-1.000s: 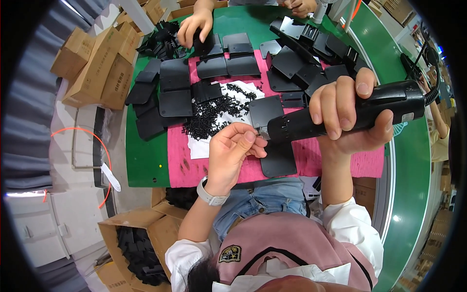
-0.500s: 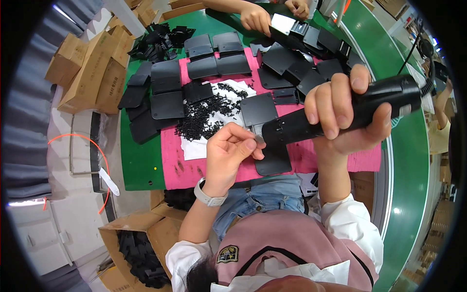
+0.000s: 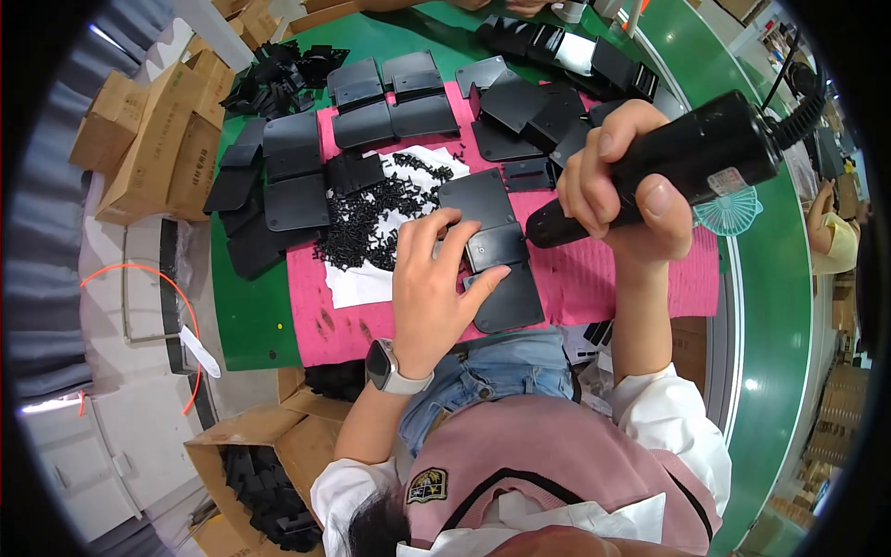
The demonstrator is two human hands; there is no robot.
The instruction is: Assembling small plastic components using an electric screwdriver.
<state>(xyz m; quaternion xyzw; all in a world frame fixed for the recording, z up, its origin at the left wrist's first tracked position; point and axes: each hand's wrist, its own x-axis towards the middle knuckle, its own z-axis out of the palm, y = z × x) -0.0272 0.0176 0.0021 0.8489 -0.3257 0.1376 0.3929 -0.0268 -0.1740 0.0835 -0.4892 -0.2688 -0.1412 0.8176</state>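
A black electric screwdriver (image 3: 691,153) is gripped in my right hand (image 3: 631,176), its nose pointing left and its cord trailing from the back end. The nose sits beside the right edge of a black hinged bracket (image 3: 496,247). This bracket lies between two flat black plates, a far one (image 3: 476,197) and a near one (image 3: 509,302). My left hand (image 3: 434,274) holds the bracket from the left, index finger at its far edge and thumb at its near edge. Many small black screws (image 3: 357,232) lie on a white cloth (image 3: 357,286) left of the bracket.
A pink mat (image 3: 594,288) covers part of the green table (image 3: 251,320). Stacked black plates (image 3: 295,176) stand at left, others (image 3: 394,97) behind. Loose black parts (image 3: 278,79) lie at the far left. An open carton (image 3: 241,427) stands below; a co-worker's hands show beyond the table.
My left hand has opened from a pinch at the screwdriver's nose and moved onto the bracket. The screwdriver has shifted, its nose now at the bracket's right edge. The co-worker's hands have drawn back.
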